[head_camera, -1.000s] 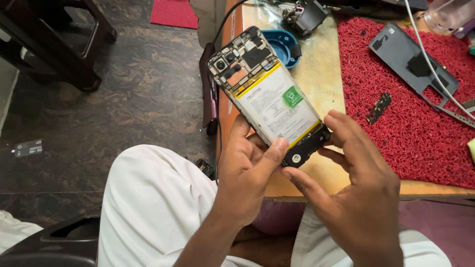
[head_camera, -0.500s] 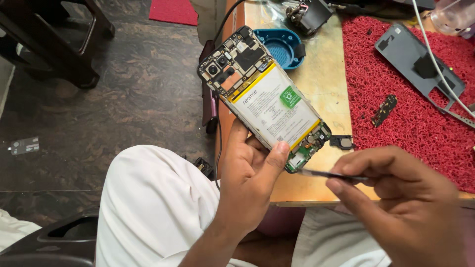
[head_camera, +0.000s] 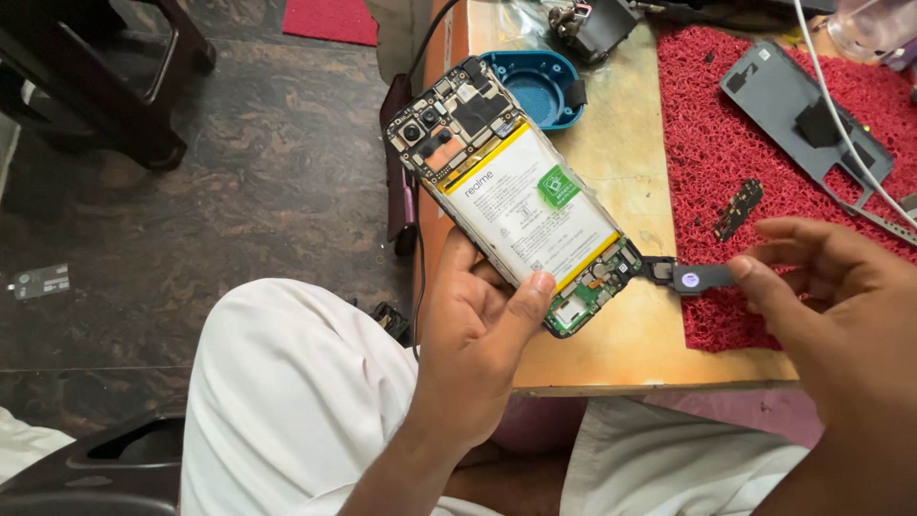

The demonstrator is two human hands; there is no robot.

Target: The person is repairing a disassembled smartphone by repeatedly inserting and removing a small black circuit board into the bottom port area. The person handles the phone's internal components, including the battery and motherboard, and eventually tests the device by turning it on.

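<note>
At the near edge of the table (head_camera: 611, 143), the person holds an opened phone (head_camera: 516, 196) in the left hand (head_camera: 478, 334). The phone's back is off, so its white battery, green board and small cameras show. It is tilted, with the camera end pointing to about 10 o'clock and the bottom end to about 4 o'clock. The left hand is closed around the bottom half from below, and the thumb presses on the lower edge of the battery.

The right hand (head_camera: 841, 315) is at 3 o'clock from the phone's bottom end. Its fingers are bent and pinch a small dark part (head_camera: 695, 278). This part sits just beside the bottom corner of the phone and seems joined to it by a short dark strip. The right hand does not touch the phone itself.

Past the right hand, at 12 o'clock, a red mat (head_camera: 726, 143) lies on the table. On the mat lie a grey back cover (head_camera: 793, 105) and a little black board piece (head_camera: 737, 208). A blue round tray (head_camera: 535, 86) lies on the table just beside the phone's camera end. The person's legs in white cloth (head_camera: 287, 401) are below the table edge.
</note>
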